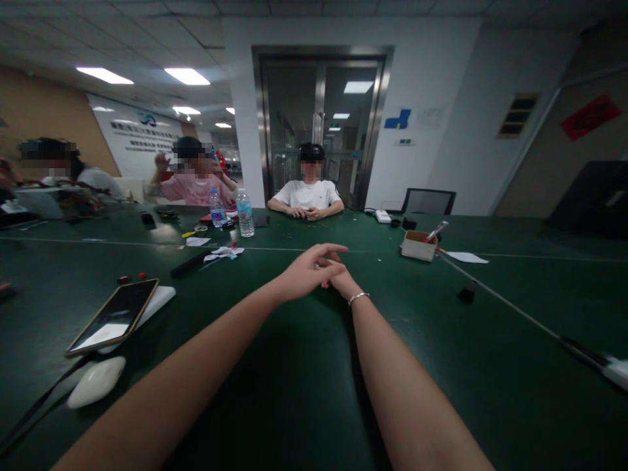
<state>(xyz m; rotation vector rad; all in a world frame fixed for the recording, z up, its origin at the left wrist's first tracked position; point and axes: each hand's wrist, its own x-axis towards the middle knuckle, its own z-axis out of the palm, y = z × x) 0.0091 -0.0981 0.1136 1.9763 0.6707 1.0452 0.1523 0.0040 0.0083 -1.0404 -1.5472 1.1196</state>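
Observation:
My left hand [310,271] reaches over the middle of the dark green table [304,366], its fingers stretched forward and slightly apart. The thumb lies across my right hand [344,282], so the two hands touch or overlap. A silver bracelet [358,298] circles my right wrist. Most of the right hand's fingers are hidden behind the left hand. No object shows in either hand.
On the left lie a phone [118,314] on a white item and a white rounded case [97,382]. Two water bottles [245,214] stand farther back. A small box [418,246] and a cable [505,301] are right. Seated across is a person in white [308,196].

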